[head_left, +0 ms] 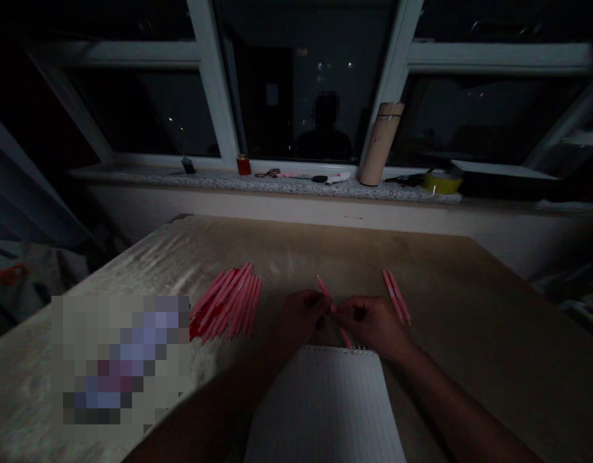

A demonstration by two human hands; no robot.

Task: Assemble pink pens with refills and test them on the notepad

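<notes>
A slim pink pen (324,287) slants between my two hands, just beyond the top edge of a lined spiral notebook (325,405). My left hand (300,316) pinches it near its upper part. The fingers of my right hand (374,321) are closed on the same pen from the other side, and they hide its middle. To the left lies a heap of similar pink pens (233,302) with something red beneath. Two more pink pens (396,296) rest side by side, to the right of my right hand.
The wooden table (470,373) reaches toward a granite windowsill (287,183). On the sill stand a tall tan cylinder (381,145), a red jar (243,165), a yellow tape roll (442,184) and a dark box (509,183). A blurred-out patch (120,366) covers something at the table's left.
</notes>
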